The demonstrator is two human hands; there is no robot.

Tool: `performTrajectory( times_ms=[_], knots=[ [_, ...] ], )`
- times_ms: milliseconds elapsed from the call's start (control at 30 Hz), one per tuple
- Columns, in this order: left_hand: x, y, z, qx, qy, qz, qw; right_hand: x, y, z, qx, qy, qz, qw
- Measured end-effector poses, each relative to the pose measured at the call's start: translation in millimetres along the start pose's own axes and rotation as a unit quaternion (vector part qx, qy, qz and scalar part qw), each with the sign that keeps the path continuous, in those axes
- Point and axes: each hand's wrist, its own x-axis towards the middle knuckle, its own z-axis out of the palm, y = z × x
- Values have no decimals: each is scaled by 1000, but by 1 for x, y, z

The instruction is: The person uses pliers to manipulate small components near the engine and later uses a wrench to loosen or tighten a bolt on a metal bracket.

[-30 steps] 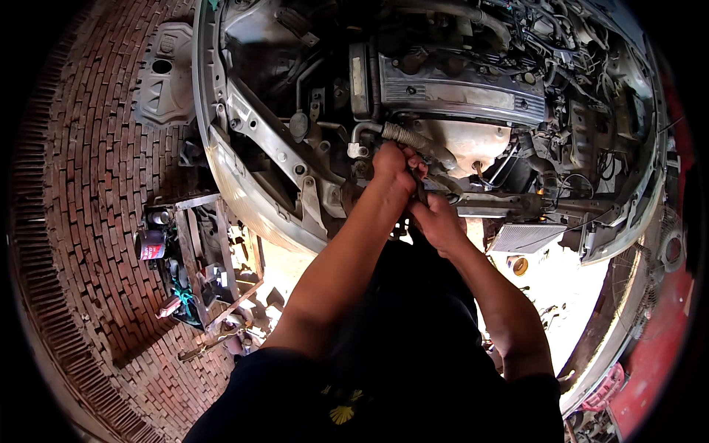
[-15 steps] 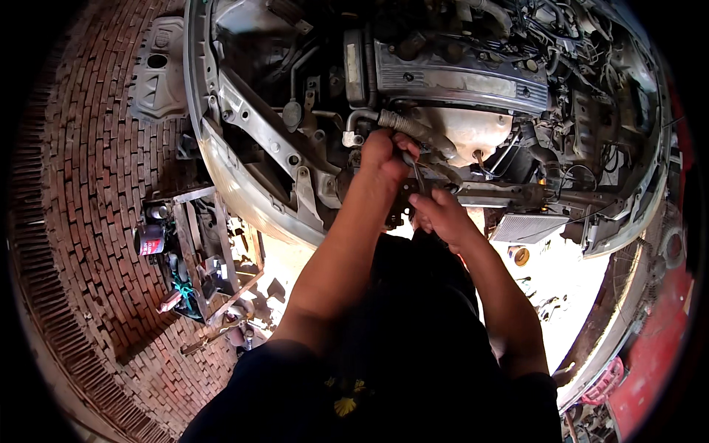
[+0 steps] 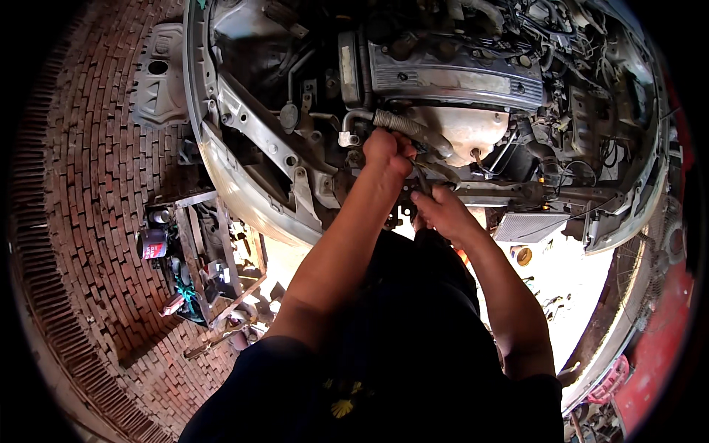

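Eng. bay (image 3: pixel 255 131): mostly grimy metal & rubber. Valve cover (image 3: pixel 454 78): long, dull silver, ribbed at ends; heat shield (image 3: pixel 467 129) below it: rounded, tan-stained sheet metal. Corrugated hose (image 3: pixel 399 122) runs off pale metal elbow (image 3: pixel 347 127). Brick floor (image 3: pixel 96 251) past bay's L edge: rough, reddish rows. Slim dark piece (image 3: pixel 422 177): rod-like, approx. straight, dull; exact type unclear. It's nr bay's front edge, approx. mid-width, tilted, btwn both hands. L hand (image 3: pixel 385 153): grip curled tight on piece's upper end, just below hose; fingertips partly hidden. R hand (image 3: pixel 444 213): grip closed rnd lower end, thumb along it; other fingers mostly hidden.
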Motion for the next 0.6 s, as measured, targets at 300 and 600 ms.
performTrajectory(
  times_ms=[300,600],
  knots=[
    [-4,-2,-5,47,-54,3,997,-11,-5,-7,33,-8,-2,999],
    [-23,-2,-47,161,-271,-17,949,-17,-11,-7,229,-101,7,968]
  ],
)
